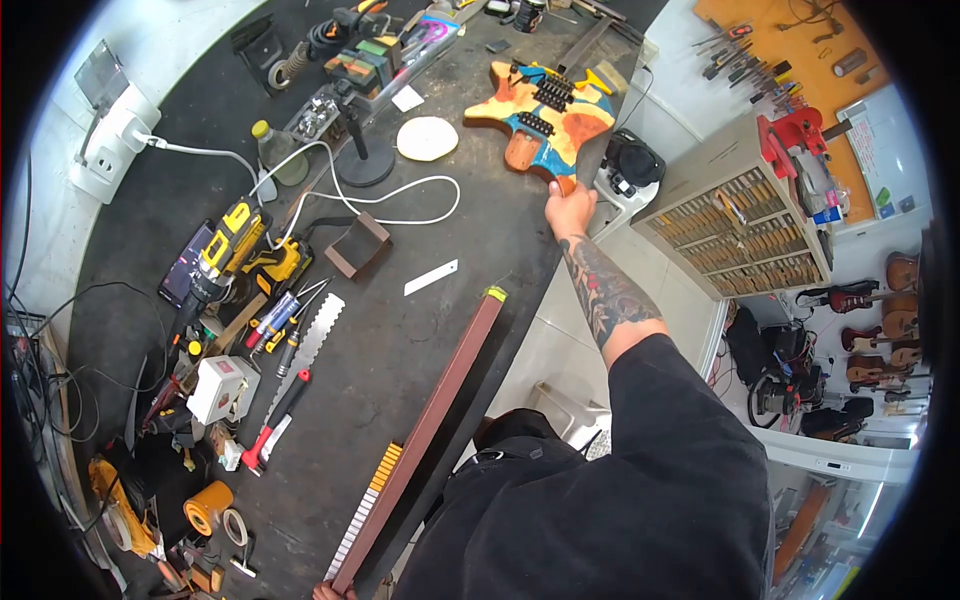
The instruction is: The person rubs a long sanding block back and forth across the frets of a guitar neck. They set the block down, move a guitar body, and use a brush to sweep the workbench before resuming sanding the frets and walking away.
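My right hand (571, 211), at the end of a tattooed forearm, grips the near tip of a guitar body (585, 128) painted blue, yellow and orange. Black hardware is fitted to the body, which lies on the dark bench. At the bottom edge, my left hand (330, 592) is partly cut off, its fingers closed round the lower end of a long brown bar (425, 432). That bar has a yellow-green far tip. Beside it runs a row of small yellow and white pieces (372, 490).
Across the bench (340, 420) at left lie a yellow drill (232, 236), a toothed metal strip (318, 335), a red-and-black tool (277, 418) and a looping white cable (430, 180). A white ruler (431, 278) lies mid-bench. A drawer cabinet (740, 205) stands right.
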Available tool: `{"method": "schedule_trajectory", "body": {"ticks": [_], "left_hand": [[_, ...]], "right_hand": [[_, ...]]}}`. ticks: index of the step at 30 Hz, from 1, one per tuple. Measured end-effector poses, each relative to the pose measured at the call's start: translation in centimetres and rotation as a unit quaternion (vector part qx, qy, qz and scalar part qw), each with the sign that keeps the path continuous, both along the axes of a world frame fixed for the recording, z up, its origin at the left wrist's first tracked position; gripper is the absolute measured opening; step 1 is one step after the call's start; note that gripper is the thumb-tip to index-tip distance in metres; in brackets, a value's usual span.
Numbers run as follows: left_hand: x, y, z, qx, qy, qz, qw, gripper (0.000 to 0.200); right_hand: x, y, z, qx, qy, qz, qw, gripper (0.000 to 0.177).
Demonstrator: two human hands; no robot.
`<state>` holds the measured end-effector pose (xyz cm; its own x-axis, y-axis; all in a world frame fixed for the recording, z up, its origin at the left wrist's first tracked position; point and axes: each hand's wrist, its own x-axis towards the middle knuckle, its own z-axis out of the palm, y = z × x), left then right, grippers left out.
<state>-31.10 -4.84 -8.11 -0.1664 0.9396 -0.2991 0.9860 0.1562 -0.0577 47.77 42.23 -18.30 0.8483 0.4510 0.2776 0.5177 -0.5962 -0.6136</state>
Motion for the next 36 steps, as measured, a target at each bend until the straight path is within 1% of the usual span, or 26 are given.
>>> {"method": "schedule_trajectory", "body": {"ticks": [3,6,9,12,15,18,19,21,22,23,24,25,26,27,28,29,30,31,32,33,34,36], "left_hand": [[0.4,-0.1,0.0,-0.007,0.023,0.020,1.000,0.039],[0.0,-0.1,-0.4,-0.007,0.020,0.015,1.000,0.040],[0.1,-0.1,-0.2,0.005,0.006,0.023,1.000,0.040],[0.6,0.3,0.3,0.014,0.009,0.003,1.000,0.041],[0.1,0.1,0.0,-0.007,0.006,0.020,1.000,0.040],[-1.1,-0.5,-0.9,-0.069,0.026,0.045,0.996,0.054],[-1.3,-0.8,-1.4,-0.028,0.010,0.036,0.999,0.052],[-1.8,-1.5,-2.4,0.054,-0.022,0.021,0.998,0.047],[-1.7,-1.6,-2.4,0.057,-0.025,0.024,0.998,0.048],[-1.5,-1.5,-2.4,0.060,-0.028,0.030,0.997,0.050],[-1.2,-1.4,-2.3,0.062,-0.031,0.040,0.997,0.053],[-1.1,-1.0,-2.4,0.043,-0.038,0.071,0.996,0.048],[-1.3,-0.8,-2.6,0.041,-0.017,0.046,0.998,0.048],[-2.5,-2.4,-4.7,0.083,0.003,0.032,0.996,0.053],[-2.5,-1.1,-3.6,-0.043,-0.032,0.094,0.994,0.062],[-1.3,-0.9,-2.9,0.029,-0.036,0.057,0.997,0.059],[0.4,0.3,-1.3,0.055,-0.045,0.037,0.997,0.055],[0.4,0.2,-1.8,0.078,-0.036,0.035,0.996,0.051],[0.3,-0.1,-1.7,0.109,-0.033,0.016,0.993,0.050],[0.2,-0.2,-1.7,0.121,-0.044,0.014,0.992,0.050],[-0.2,-0.5,-1.9,0.112,-0.053,0.021,0.992,0.050],[-0.1,-0.4,-1.9,0.134,-0.057,0.007,0.989,0.050]], "right_hand": [[1.9,1.1,-0.6,-0.007,-0.023,-0.002,1.000,0.048],[2.9,1.9,-0.1,-0.004,-0.012,0.005,1.000,0.050],[3.1,2.5,0.0,-0.016,-0.007,-0.011,1.000,0.050],[3.5,3.0,0.1,-0.032,-0.002,-0.014,0.999,0.052],[3.6,3.0,0.1,-0.057,0.014,-0.030,0.998,0.057],[3.1,2.8,1.4,-0.089,0.050,-0.026,0.994,0.061],[2.8,2.4,2.3,-0.103,0.064,-0.021,0.992,0.061],[0.2,0.9,3.7,-0.055,-0.058,0.049,0.996,0.059],[-1.8,-0.2,4.6,-0.030,-0.119,0.087,0.989,0.058],[-4.6,-2.0,6.2,0.019,-0.114,0.194,0.974,0.055],[-7.9,-4.3,8.2,0.068,-0.105,0.303,0.945,0.052],[-12.0,-7.1,9.9,0.075,-0.113,0.376,0.917,0.052],[-15.6,-9.7,11.4,0.078,-0.112,0.451,0.882,0.053],[-18.6,-12.0,12.8,0.035,-0.102,0.535,0.838,0.056],[-22.2,-14.7,13.8,-0.007,-0.082,0.617,0.783,0.060],[-25.7,-17.5,14.1,-0.043,-0.060,0.693,0.717,0.063],[-28.7,-19.5,13.8,-0.066,-0.072,0.727,0.680,0.065],[-31.1,-20.9,13.5,-0.082,-0.094,0.754,0.645,0.067],[-33.1,-22.4,13.2,-0.101,-0.121,0.774,0.613,0.069],[-34.7,-23.3,12.9,-0.102,-0.134,0.783,0.599,0.066],[-35.8,-23.5,12.3,-0.114,-0.146,0.782,0.595,0.065],[-36.5,-23.9,10.9,-0.146,-0.173,0.776,0.588,0.062]]}}
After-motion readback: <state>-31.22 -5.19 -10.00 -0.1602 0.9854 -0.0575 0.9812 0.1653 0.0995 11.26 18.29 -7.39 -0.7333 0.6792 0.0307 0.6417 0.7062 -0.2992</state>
